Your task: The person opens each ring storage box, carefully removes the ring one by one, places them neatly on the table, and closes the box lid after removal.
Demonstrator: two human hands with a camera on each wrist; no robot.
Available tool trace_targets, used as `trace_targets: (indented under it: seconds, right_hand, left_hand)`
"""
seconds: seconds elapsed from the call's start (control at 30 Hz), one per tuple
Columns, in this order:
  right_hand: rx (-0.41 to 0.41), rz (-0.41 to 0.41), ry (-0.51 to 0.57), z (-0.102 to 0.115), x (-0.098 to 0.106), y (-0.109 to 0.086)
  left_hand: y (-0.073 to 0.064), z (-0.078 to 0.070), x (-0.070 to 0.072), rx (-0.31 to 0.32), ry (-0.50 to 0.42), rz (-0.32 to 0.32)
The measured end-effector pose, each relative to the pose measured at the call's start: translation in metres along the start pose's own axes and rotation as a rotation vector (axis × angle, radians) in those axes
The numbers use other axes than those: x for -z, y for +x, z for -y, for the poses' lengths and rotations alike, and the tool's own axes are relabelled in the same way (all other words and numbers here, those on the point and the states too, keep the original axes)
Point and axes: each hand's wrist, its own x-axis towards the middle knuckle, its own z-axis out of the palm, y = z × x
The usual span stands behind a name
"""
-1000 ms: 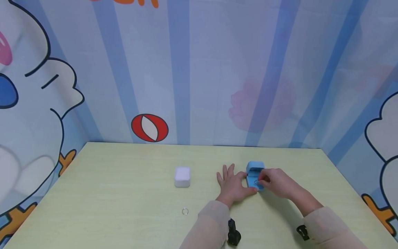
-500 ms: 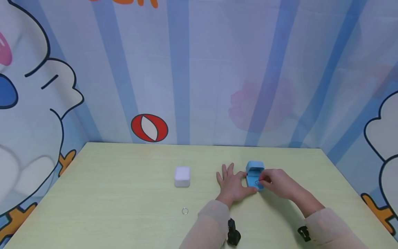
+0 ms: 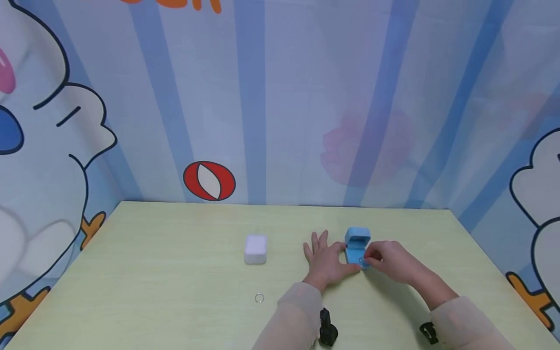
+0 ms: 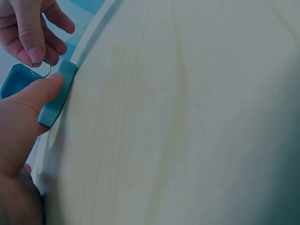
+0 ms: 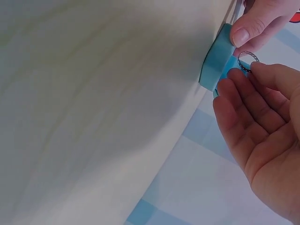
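Note:
A small light-blue ring box [image 3: 358, 234] stands on the table with its lid raised. My left hand [image 3: 324, 265] holds it from the left, the thumb at its front edge and the index finger further back; the other fingers spread away. My right hand [image 3: 391, 261] is over the box's front right part. Between its thumb and fingertips it pinches a thin silver ring [image 5: 242, 68] with a beaded-looking band, held upright close at the box opening. In the left wrist view the left thumb [image 4: 44, 89] lies over the teal box wall, right beside the ring.
To the left of the hands stands a closed pale-lavender box [image 3: 255, 250] with rounded corners. A second silver ring [image 3: 259, 293] lies on the light wood table [image 3: 166, 272] in front of it. A blue striped cartoon backdrop [image 3: 288, 121] rises behind the table's far edge.
My right hand has shifted slightly toward the front of the box with the ring between its fingers. The left hand keeps its hold on the box.

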Motion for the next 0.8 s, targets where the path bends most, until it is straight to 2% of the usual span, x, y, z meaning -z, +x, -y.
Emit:
trace_targets:
  seconds: [0.8]
  right_hand:
    - [-0.020, 0.024, 0.012, 0.0029, -0.0022, -0.0093]
  left_hand:
    - [0.0017, 0.0011, -0.0020, -0.010, 0.018, -0.004]
